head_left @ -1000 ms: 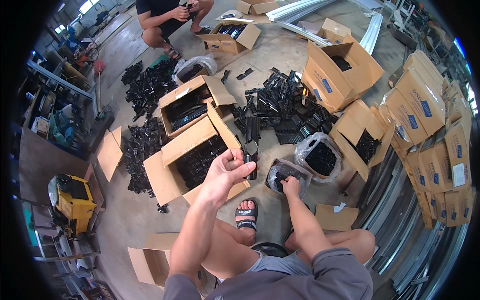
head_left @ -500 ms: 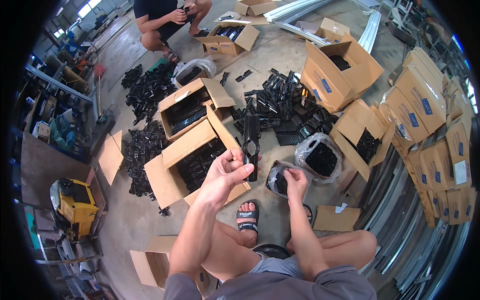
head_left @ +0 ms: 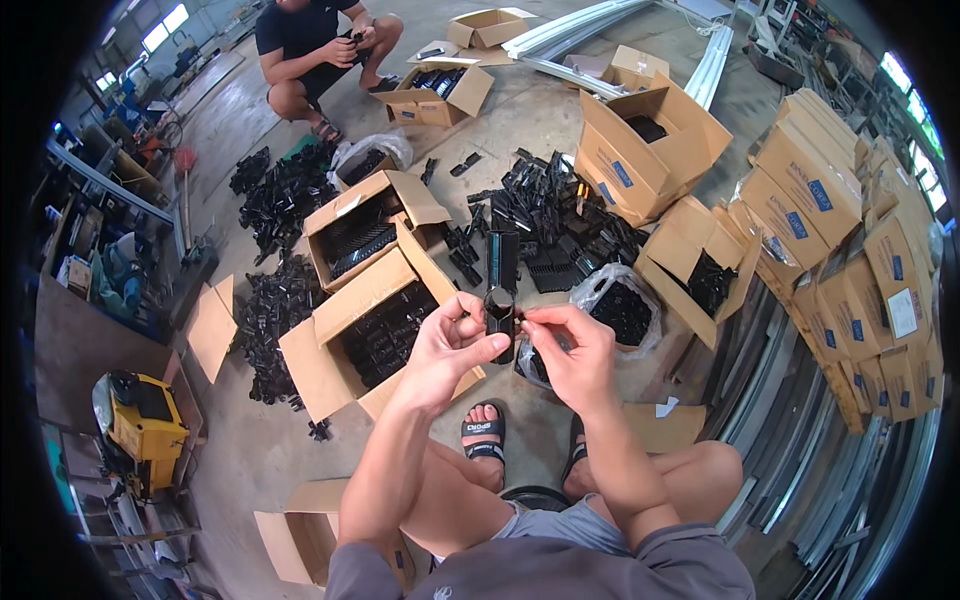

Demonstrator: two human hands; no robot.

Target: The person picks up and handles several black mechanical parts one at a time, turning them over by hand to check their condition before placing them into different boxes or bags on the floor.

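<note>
A long black plastic part (head_left: pixel 503 262), with a round ring near its middle, is standing upright between a person's two bare hands, above a concrete floor (head_left: pixel 245 450). The left hand (head_left: pixel 445 345) is gripping its lower half, thumb in front. The right hand (head_left: pixel 578 350) is meeting its right edge, fingers pinching together; whatever they may be holding is too small to tell. A small plastic bag (head_left: pixel 534 367) is showing partly beneath the right hand. Just beyond it, a larger clear bag (head_left: pixel 652 332) is holding black pieces. Two open cartons, a near box (head_left: pixel 306 370) and a far box (head_left: pixel 420 197), are sitting to the left, filled with black parts. A loose heap of black parts (head_left: pixel 545 205) is lying ahead. Farther off, another person (head_left: pixel 310 50) is crouching, holding something small and dark. Stacked cartons (head_left: pixel 795 215) are rising on the right, long metal strips (head_left: pixel 765 430) are lying beneath them, and a yellow machine (head_left: pixel 150 435) is standing far left.
</note>
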